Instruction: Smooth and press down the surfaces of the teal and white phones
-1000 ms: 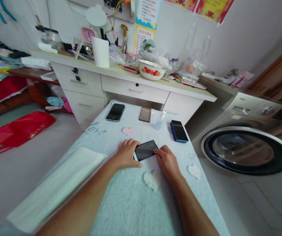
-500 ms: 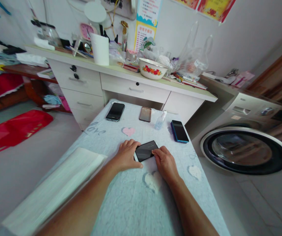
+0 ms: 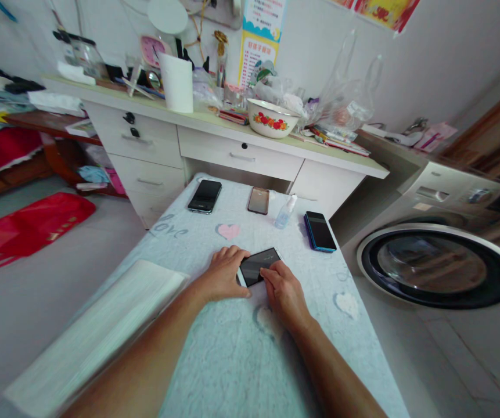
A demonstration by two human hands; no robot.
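A smartphone (image 3: 254, 266) with a dark screen and white ends lies at a slant on the cloth-covered table. Around its left end, my left hand (image 3: 227, 273) grips the edges between thumb and fingers. My right hand (image 3: 285, 293) has its fingers pinched together on the screen, near the lower right edge. Whatever those fingertips may hold is too small to make out. Beyond the hands lie a black phone (image 3: 205, 196), a brownish clear phone case (image 3: 258, 201), a small spray bottle (image 3: 284, 212) and a phone with a blue edge (image 3: 320, 231).
A folded pale cloth or paper stack (image 3: 101, 334) lies along the table's left side. Behind stands a white desk (image 3: 215, 150) bearing a flowered bowl (image 3: 272, 119), a paper roll (image 3: 177, 84) and plastic bags. To the right is a washing machine (image 3: 424, 203); a red bag (image 3: 36, 223) lies left.
My right hand's fingertips have slid left across the screen, from its right end toward the middle. My left hand keeps its grip on the phone.
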